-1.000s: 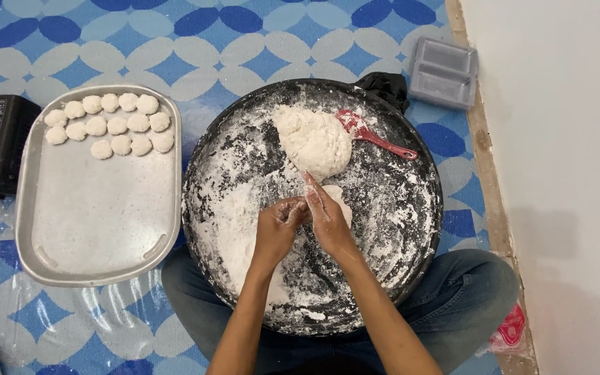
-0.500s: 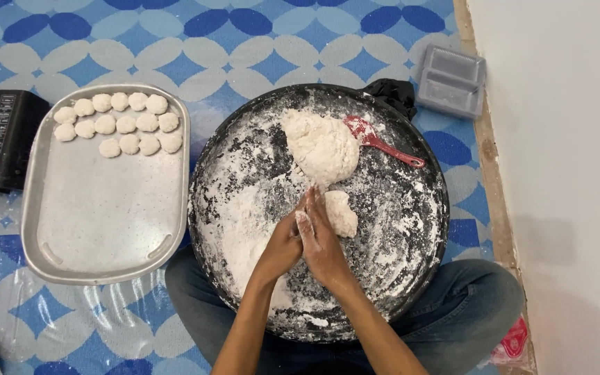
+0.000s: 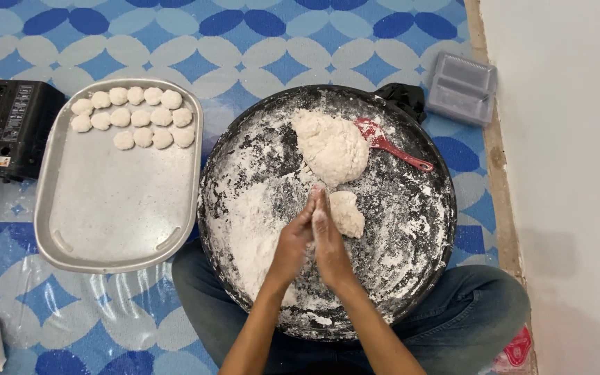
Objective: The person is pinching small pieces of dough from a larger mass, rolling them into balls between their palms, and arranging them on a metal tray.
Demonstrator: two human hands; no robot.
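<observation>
The left hand and right hand are pressed palm to palm over the floury pan, anything between them hidden, with the small dough lump just beside the right fingers.

Palms are together now: the flour-dusted left hand and right hand, which a second ago were pinching with fingertips apart, are pressed flat against each other, fingers straight, over the round black floured pan, just beside the small dough lump.
</observation>
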